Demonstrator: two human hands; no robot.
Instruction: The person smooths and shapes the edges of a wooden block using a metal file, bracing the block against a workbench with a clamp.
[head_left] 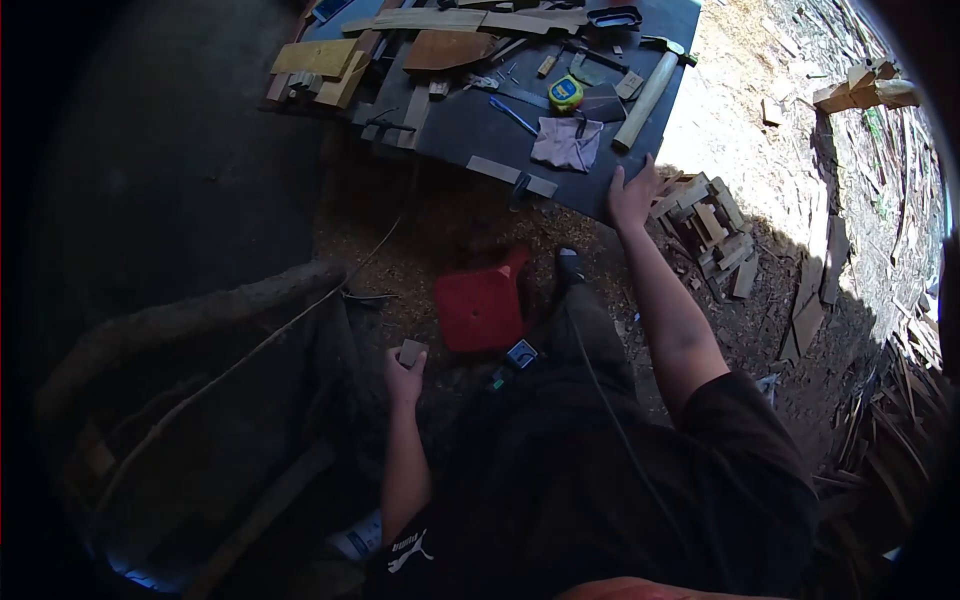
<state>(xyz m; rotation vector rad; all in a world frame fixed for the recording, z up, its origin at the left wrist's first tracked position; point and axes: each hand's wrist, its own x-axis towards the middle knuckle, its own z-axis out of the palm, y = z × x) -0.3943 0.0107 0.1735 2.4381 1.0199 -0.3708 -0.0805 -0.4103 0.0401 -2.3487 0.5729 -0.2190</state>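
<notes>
My left hand (405,378) is closed on a small grey-brown block (411,352), held low to the left of a red stool (480,308). My right hand (633,195) rests at the near right corner of the dark workbench (460,135), its fingers apart and nothing seen in it. On the bench near that hand lie a hammer (648,100), a pink cloth (567,143), a yellow tape measure (565,93) and a blue pen (512,115).
Wood boards (315,58) lie at the bench's far left. A stack of wood pieces (710,228) stands on the ground right of the bench. Thick branches (200,315) and a cord cross the left side. Wood scraps litter the right.
</notes>
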